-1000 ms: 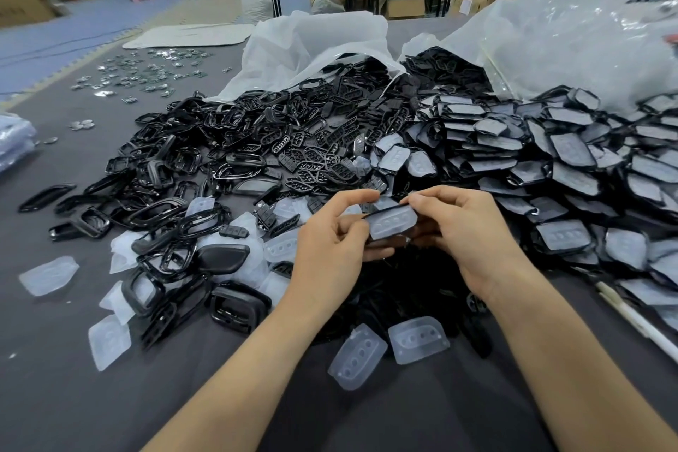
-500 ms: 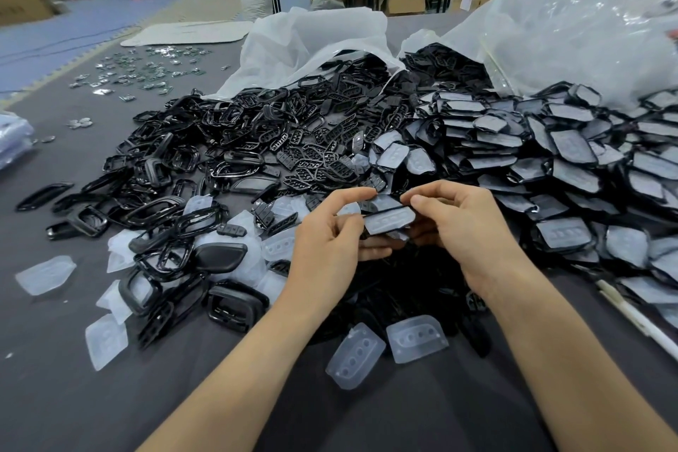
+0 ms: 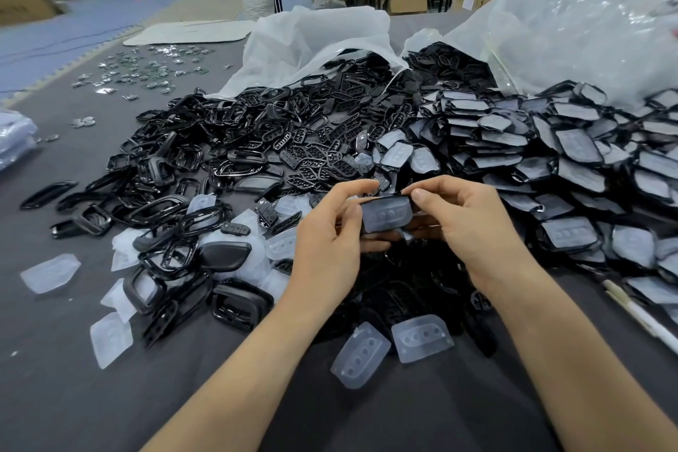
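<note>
Grey desk (image 3: 110,396) heaped with black plastic parts, both hands on one piece.
The person's left hand (image 3: 326,249) and right hand (image 3: 473,227) each pinch an end of a translucent button pad (image 3: 385,215) backed in black, held just above the heap's near edge. Behind, a white bag (image 3: 312,44) lies open, spilling black frames (image 3: 234,128). Beside it, a clear bag (image 3: 568,37) also spills black parts. Two loose pads (image 3: 422,338) lie between the forearms.

I see one small frosted pad (image 3: 385,215) with three round dimples in a row, backed by a black plastic shell (image 3: 389,199). It sits just above frame centre, lifted off the table, broad face toward me, its ends pinched by the left hand (image 3: 326,249) and right hand (image 3: 473,227).
</note>
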A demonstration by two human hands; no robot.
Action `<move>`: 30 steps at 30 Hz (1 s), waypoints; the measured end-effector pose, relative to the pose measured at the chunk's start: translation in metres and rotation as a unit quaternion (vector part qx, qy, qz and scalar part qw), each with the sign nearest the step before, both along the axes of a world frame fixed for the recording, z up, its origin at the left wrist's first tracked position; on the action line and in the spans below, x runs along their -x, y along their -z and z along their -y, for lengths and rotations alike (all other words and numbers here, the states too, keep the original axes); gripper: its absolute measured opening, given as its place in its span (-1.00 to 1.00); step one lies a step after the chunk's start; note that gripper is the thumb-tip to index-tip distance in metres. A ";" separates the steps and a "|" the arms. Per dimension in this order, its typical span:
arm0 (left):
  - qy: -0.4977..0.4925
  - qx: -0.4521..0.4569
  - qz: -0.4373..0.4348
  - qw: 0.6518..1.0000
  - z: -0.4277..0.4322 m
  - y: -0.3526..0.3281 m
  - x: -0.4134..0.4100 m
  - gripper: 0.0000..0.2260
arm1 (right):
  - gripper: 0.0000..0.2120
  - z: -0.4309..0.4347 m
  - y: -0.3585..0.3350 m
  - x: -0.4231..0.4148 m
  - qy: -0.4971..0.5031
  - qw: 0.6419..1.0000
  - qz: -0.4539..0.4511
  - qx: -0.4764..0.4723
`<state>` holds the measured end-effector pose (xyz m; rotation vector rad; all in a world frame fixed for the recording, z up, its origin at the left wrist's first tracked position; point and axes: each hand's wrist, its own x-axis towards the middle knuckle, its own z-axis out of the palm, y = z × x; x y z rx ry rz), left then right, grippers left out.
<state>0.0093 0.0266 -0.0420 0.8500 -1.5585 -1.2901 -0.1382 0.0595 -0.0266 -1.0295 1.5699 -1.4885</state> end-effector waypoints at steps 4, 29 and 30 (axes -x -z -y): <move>-0.002 0.014 0.008 1.000 0.000 0.000 0.000 -0.66 | -0.86 -0.001 -0.002 -0.001 -0.023 0.999 0.027 -0.013; -0.008 0.078 0.062 0.995 0.005 0.007 0.001 -0.68 | -0.71 0.001 0.001 -0.008 0.005 0.982 -0.184 0.047; -0.010 0.081 0.063 0.995 0.004 0.007 0.001 -0.68 | -0.71 0.001 0.002 -0.009 0.010 0.979 -0.197 0.048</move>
